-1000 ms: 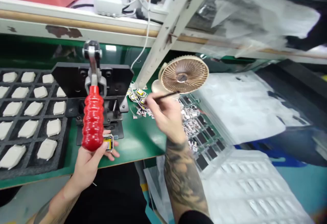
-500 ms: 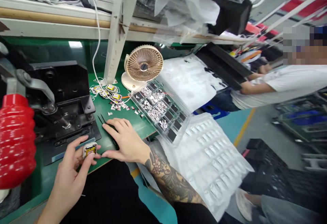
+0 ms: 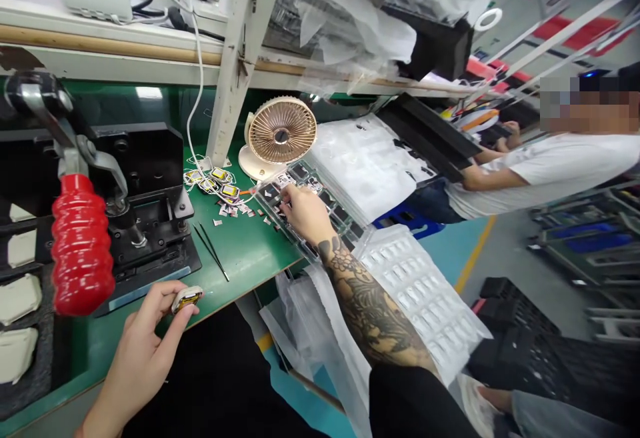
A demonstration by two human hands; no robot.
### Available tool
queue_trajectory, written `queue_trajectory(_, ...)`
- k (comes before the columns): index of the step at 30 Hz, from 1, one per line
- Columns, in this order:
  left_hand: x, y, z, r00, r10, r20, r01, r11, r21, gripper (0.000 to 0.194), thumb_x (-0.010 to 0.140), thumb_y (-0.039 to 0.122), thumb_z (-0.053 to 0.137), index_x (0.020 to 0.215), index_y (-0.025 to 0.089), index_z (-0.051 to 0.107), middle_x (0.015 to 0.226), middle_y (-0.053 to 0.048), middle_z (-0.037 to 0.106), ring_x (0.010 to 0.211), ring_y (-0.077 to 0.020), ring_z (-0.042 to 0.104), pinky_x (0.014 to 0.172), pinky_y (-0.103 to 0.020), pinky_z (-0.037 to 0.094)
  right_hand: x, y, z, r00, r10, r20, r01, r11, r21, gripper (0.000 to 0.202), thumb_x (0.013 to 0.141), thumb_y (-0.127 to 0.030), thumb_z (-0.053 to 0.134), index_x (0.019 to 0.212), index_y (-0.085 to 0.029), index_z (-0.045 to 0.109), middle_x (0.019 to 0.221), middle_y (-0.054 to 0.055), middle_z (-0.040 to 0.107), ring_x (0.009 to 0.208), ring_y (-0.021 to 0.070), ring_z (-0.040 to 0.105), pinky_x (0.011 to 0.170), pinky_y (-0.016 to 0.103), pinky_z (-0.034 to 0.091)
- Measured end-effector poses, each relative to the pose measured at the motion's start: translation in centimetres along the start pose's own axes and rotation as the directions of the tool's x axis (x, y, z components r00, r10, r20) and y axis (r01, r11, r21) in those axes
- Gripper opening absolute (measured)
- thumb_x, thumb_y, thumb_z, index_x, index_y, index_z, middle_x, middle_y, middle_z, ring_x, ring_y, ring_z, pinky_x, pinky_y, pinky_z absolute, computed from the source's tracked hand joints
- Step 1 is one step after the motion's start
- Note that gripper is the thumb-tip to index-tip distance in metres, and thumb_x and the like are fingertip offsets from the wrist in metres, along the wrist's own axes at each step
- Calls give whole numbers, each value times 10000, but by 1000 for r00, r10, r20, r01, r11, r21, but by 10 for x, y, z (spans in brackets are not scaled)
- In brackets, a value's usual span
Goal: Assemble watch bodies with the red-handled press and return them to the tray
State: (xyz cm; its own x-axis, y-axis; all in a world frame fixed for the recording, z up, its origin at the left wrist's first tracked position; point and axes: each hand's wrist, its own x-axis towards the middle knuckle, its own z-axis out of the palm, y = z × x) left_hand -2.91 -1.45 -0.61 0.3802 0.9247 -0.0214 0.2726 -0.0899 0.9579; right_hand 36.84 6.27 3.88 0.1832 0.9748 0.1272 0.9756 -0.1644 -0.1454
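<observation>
My left hand (image 3: 153,335) pinches a small rounded electronic casing (image 3: 183,296), pale at the rim with yellow inside, above the table's front edge. Over the clear compartment tray (image 3: 350,241) of small dark and white pieces is my right hand (image 3: 306,213), its fingertips together down among the parts. Whatever those fingers grip is hidden. A pair of black tweezers (image 3: 213,251) lies on the green table between my hands. Small white pieces (image 3: 233,210) are scattered left of the tray, beside several yellow-and-white wired modules (image 3: 220,175).
A black press (image 3: 145,178) with a red handle (image 3: 81,251) stands at left, near pale casings in a dark foam tray (image 3: 60,331). A beige fan (image 3: 281,133) stands behind the parts. White blister sheets (image 3: 415,291) hang at right. A co-worker (image 3: 525,171) sits beyond.
My right hand has left the tweezers on the table and moved right and forward into the parts tray. The left hand has tilted the casing and moved slightly. The view has shifted.
</observation>
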Motion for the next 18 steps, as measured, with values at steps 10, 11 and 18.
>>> queue_trajectory(10, 1, -5, -2, 998, 37, -56, -34, 997, 63, 239, 1089, 426, 689, 1257, 259, 724, 1108, -35, 803, 957, -208, 749, 793, -279, 550, -37, -27, -26, 882, 77, -464, 155, 884, 441, 102, 1020, -279, 711, 1054, -207, 775, 873, 17, 766, 753, 171, 689, 785, 326, 572)
queue_trajectory(11, 1, -3, 0, 996, 43, -77, -38, 998, 59, 238, 1088, 420, 695, 1254, 257, 743, 1114, -39, 807, 964, -212, 750, 790, -280, 547, -46, -39, -26, 871, 83, -484, 208, 831, 516, 126, 1010, -308, 754, 1089, -218, 792, 934, 27, 797, 790, 179, 725, 798, 338, 602)
queue_trajectory(18, 9, 18, 5, 983, 150, -105, -144, 988, 62, 165, 1126, 309, 632, 1130, 230, 778, 1050, -53, 777, 914, -196, 710, 812, -297, 523, -97, -141, 4, 904, -173, -391, 425, 465, 777, 177, 1005, -143, 777, 1083, -281, 854, 900, 13, 803, 787, 168, 755, 740, 331, 628)
